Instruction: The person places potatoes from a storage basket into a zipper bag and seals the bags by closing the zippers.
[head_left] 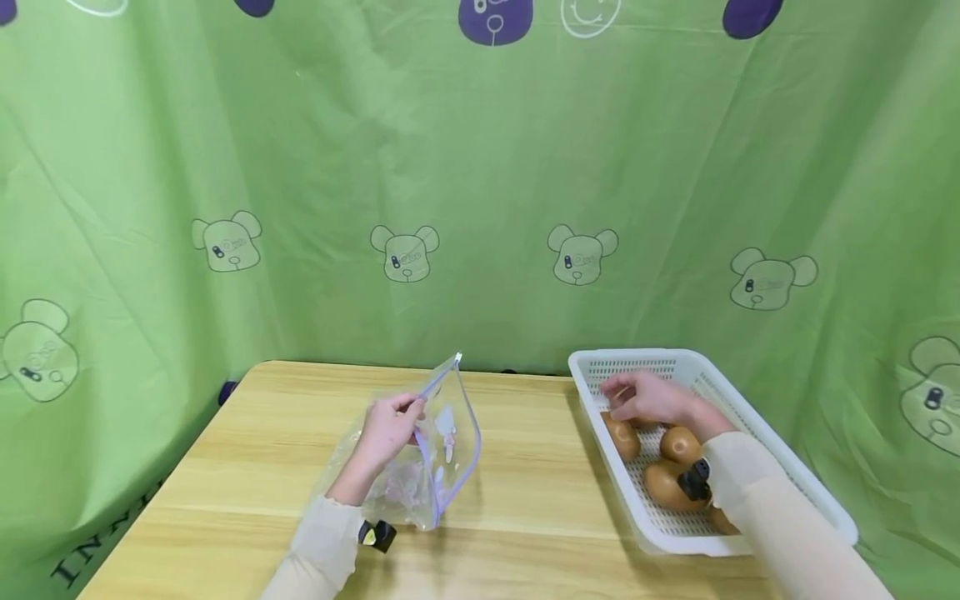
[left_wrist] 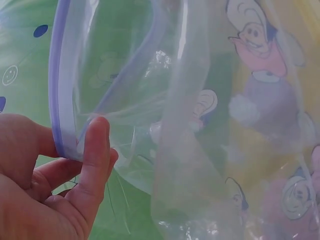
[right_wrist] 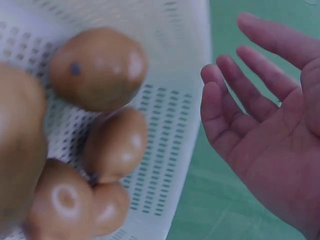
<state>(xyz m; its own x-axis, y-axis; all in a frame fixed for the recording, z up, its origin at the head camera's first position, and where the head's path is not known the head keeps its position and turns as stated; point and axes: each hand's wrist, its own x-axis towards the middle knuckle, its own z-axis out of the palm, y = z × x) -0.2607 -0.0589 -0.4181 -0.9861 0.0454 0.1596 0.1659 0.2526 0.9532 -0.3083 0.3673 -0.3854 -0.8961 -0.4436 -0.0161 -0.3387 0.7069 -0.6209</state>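
My left hand pinches the rim of a clear plastic zip bag with a purple zip strip. The bag's mouth gapes toward the right, and cartoon figures are printed on its sides. In the left wrist view the thumb and fingers meet at the purple edge. Over the far left part of a white basket, my right hand hangs with relaxed, slightly bent fingers and holds nothing. Below it lie several smooth brown rounded things, glossy and egg-shaped; one has a dark spot.
A wooden table carries the bag at left centre and the basket at right. The basket has perforated walls and a raised rim. Behind and beside the table hangs a green curtain with bear-head prints. Small black cameras sit at both wrists.
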